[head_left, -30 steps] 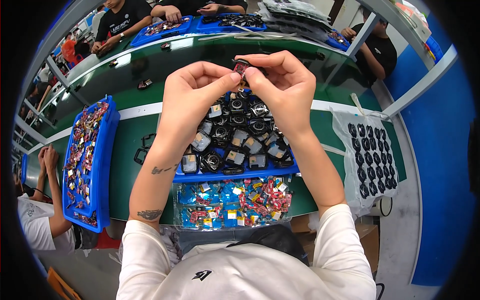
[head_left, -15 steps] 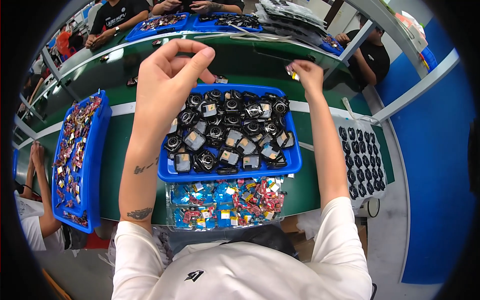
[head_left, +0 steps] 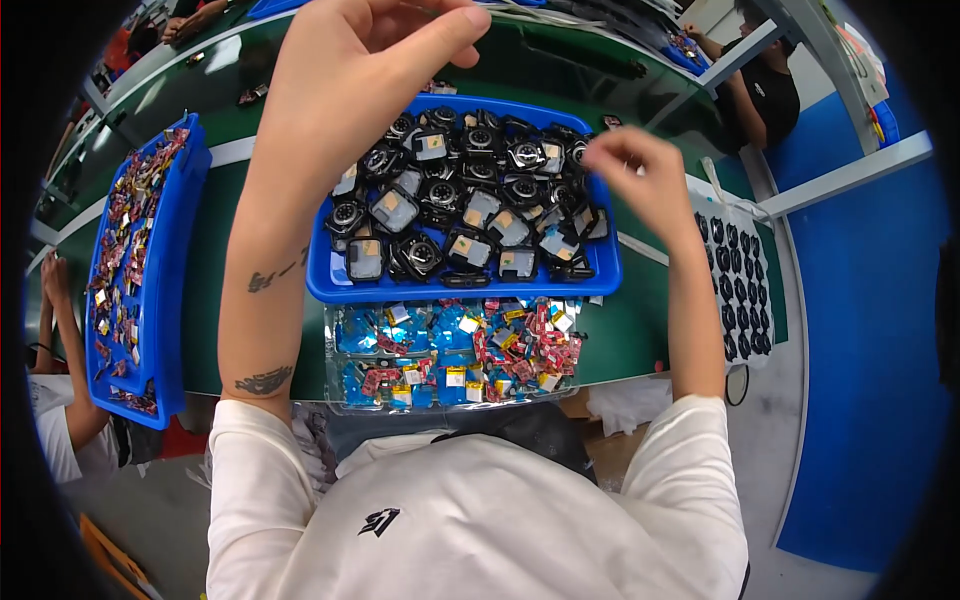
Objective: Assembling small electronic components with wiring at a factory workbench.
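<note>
A blue tray [head_left: 465, 292] full of black watch cases [head_left: 420, 255], several with pale grey inner faces up, lies in front of me. My left hand [head_left: 365, 55] is raised above its far left side, thumb and fingers drawn together. The fingertips run partly out at the top edge, so anything in them is hidden. At the tray's right rim hovers my right hand [head_left: 645, 180], its fingers loosely curled and nothing visible in them. A small part [head_left: 611, 122] lies on the green surface just beyond it. Nearer me, a clear plastic tray [head_left: 335, 400] holds red circuit boards and small silver-yellow batteries.
A long blue tray [head_left: 185, 270] of mixed small parts stands at left, near another person's hands [head_left: 58, 285]. Rows of black watch parts [head_left: 740, 285] lie on a pale sheet at right. Metal posts [head_left: 850, 175] and another person [head_left: 760, 95] are beyond.
The small part with yellow is gone from my right hand, which has come nearer the tray's right rim. My left hand appears higher in view. The whole scene has shifted upward in the picture.
</note>
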Motion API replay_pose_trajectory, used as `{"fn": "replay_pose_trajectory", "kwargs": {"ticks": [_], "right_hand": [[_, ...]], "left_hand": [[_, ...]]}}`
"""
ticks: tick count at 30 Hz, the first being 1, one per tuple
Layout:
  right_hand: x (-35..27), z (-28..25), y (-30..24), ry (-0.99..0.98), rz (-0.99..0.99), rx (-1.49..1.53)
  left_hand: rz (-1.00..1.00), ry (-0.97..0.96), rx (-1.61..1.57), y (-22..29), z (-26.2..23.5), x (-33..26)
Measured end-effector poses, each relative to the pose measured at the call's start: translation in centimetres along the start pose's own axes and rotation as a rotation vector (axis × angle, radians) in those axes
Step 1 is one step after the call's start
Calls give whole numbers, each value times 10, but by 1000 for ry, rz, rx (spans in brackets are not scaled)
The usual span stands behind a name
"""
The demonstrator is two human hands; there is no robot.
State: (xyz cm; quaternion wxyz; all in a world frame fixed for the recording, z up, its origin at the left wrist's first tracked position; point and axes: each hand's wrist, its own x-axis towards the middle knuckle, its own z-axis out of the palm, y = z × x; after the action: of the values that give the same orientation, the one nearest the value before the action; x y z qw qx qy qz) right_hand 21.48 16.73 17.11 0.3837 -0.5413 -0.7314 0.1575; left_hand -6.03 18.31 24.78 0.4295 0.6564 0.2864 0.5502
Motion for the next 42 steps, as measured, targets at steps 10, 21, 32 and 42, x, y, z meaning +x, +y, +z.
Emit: {"fn": "replay_pose_trajectory", "kwargs": {"ticks": [10,21,32,42], "right_hand": [[-92,31,-58,-301,-357,-249],[-80,22,-68,-252,-301,84],[-56,30,-69,-231,331,877],[-37,29,-77,-69,96,622]], "left_hand": [[-16,-123,32,-2,8,-10],[145,-251,169,-15,2,-11],[184,-430,323,-8,1,-14],[225,-463,403,-1,-4,-12]]}}
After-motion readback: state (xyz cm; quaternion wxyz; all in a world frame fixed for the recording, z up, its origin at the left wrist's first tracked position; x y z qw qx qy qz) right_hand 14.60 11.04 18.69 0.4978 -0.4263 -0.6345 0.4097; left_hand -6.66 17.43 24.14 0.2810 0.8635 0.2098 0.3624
